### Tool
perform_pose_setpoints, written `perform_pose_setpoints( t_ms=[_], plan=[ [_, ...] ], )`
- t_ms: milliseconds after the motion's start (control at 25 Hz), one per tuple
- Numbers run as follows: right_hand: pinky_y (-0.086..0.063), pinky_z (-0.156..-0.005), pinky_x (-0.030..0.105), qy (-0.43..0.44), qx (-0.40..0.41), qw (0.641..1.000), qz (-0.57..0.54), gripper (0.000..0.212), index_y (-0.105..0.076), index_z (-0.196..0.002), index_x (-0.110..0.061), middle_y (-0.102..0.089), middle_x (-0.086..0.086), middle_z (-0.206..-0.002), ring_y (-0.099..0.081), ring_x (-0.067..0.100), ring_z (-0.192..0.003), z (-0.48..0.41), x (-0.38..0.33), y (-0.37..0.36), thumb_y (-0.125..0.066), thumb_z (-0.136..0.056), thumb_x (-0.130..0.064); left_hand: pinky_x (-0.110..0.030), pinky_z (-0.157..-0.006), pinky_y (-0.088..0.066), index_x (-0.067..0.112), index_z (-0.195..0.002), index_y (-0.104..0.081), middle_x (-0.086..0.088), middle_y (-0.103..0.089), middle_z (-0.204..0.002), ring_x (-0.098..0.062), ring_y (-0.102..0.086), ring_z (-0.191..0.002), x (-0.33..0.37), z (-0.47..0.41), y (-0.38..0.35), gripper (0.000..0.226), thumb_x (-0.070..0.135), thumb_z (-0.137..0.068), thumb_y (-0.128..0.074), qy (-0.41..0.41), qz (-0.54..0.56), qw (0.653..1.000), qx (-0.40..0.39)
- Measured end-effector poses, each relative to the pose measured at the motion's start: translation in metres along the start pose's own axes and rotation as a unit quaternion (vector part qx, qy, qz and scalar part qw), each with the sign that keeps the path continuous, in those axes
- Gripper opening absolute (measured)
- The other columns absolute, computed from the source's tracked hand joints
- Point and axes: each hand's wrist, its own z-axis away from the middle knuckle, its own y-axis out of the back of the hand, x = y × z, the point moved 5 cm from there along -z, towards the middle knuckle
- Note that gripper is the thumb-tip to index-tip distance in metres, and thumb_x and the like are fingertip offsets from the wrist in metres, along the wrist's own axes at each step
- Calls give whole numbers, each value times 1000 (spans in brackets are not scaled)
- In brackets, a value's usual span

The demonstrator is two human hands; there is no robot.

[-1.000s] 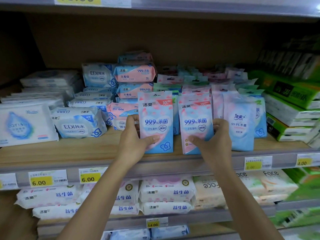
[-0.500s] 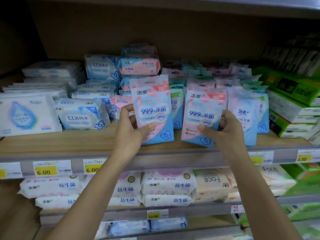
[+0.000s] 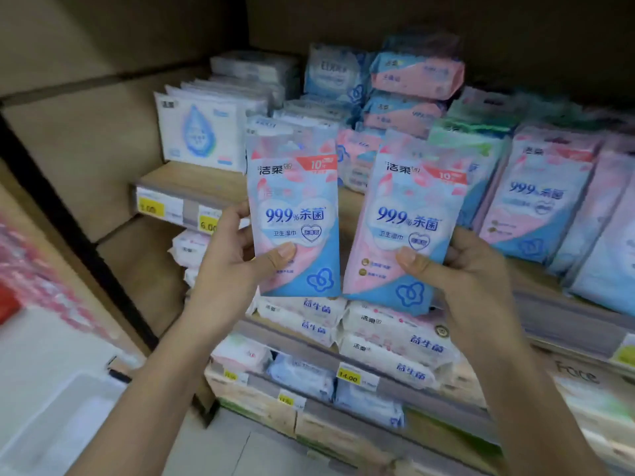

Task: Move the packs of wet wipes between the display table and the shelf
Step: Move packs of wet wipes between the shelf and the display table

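Two pink-and-blue packs of wet wipes are held upright in the air in front of the shelf. My left hand (image 3: 233,262) grips the left pack (image 3: 295,201) at its lower left, thumb across the front. My right hand (image 3: 460,269) grips the right pack (image 3: 412,207) at its lower right, thumb on the front. Both packs are clear of the wooden shelf (image 3: 192,183), side by side and almost touching. More packs of the same kind (image 3: 539,197) stand on the shelf at the right.
Stacks of other wipes fill the shelf: white packs (image 3: 202,132) at the left, blue and pink ones (image 3: 412,77) behind. Lower shelves (image 3: 429,393) carry white packs and price tags. A pale surface (image 3: 51,389) lies at the lower left, past the shelf's dark upright (image 3: 86,245).
Both hands have lifted their packs off the shelf and pulled them back toward me. The view has swung left, bringing the shelf's end and the pale surface at the lower left into sight.
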Motion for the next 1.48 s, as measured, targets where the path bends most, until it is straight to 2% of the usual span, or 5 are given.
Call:
perform_pose_setpoints(
  t_ms=[200, 440, 760, 1080, 1480],
  plan=[
    [-57, -63, 25, -80, -189, 979, -3, 34, -67, -93, -13, -76, -4, -86, -72, 13, -78, 24, 47, -49, -71, -60, -8, -22, -65, -55, 10, -115, -49, 1, -74, -97, -13, -71, -85, -18, 104, 44, 58, -2, -64, -75, 35, -12, 987, 156],
    [-58, -63, 26, -165, -384, 908, 29, 27, -67, -89, -13, -76, -4, -82, -72, 13, -74, 117, 103, -131, -71, -65, -1, -38, -73, -57, 26, -110, -53, -5, -74, -96, -25, -70, -87, -32, 278, 95, 55, 22, -60, -76, 109, -26, 923, 369],
    [-55, -58, 22, -222, -657, 717, 73, 30, -64, -90, -12, -76, -3, -81, -71, 11, -71, 365, 127, -249, -70, -69, 9, -37, -69, -59, 28, -104, -52, -4, -74, -94, -23, -71, -86, -28, 579, 118, 44, -2, -78, -71, 119, 30, 727, 675],
    [-54, -56, 19, -232, -809, 534, 83, 30, -65, -93, -10, -76, -1, -81, -72, 12, -71, 652, 107, -291, -69, -72, 10, -25, -60, -57, 24, -110, -51, 3, -74, -90, -10, -71, -76, -7, 849, 88, 47, 5, -75, -75, 109, 43, 519, 846],
    [-55, -56, 21, -231, -874, 410, 121, 29, -64, -97, -7, -76, 0, -84, -73, 14, -73, 867, 114, -387, -70, -74, 9, -23, -60, -56, 18, -117, -48, -2, -73, -95, -9, -70, -75, 14, 1011, 159, 46, -3, -80, -67, 69, 80, 389, 915]
  ],
)
